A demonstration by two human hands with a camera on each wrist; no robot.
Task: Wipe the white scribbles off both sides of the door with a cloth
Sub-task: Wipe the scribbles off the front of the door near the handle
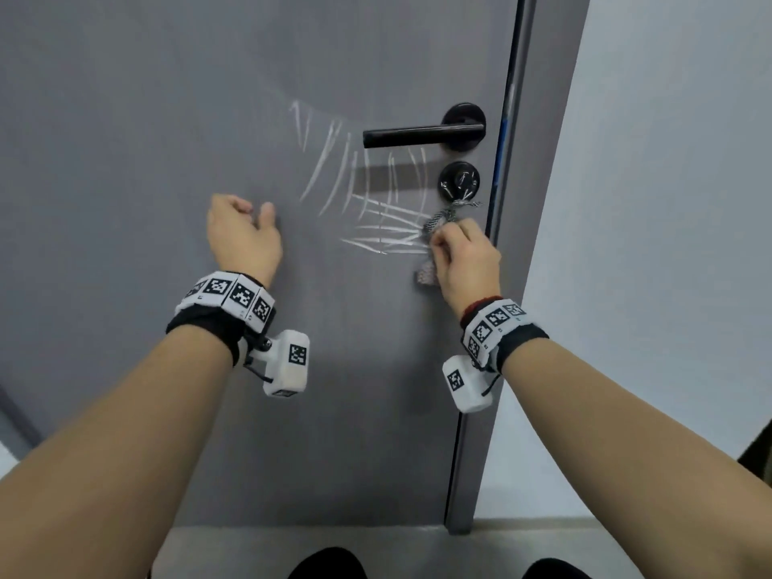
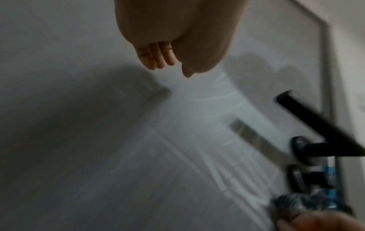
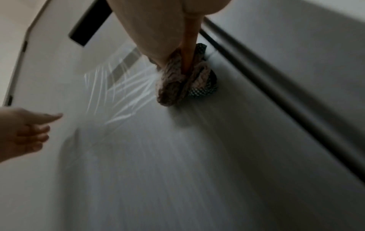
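Observation:
A grey door (image 1: 146, 119) fills the head view. White scribbles (image 1: 376, 211) run across it left of and below the handle. My right hand (image 1: 459, 252) grips a bunched, patterned cloth (image 1: 436, 221) and presses it on the door at the scribbles' right end, just under the lock. The right wrist view shows the cloth (image 3: 177, 81) against the door beside the scribbles (image 3: 122, 93). My left hand (image 1: 246, 227) hovers by the door left of the scribbles, fingers loosely curled, holding nothing. The left wrist view shows those fingers (image 2: 158, 61) and blurred scribbles (image 2: 227, 156).
A black lever handle (image 1: 422, 133) sticks out above the scribbles, with a round black lock (image 1: 458, 180) beneath it. The grey door frame (image 1: 543, 160) and a pale wall (image 1: 668, 202) stand to the right. Light floor (image 1: 250, 545) and dark shoe tips (image 1: 326, 564) show below.

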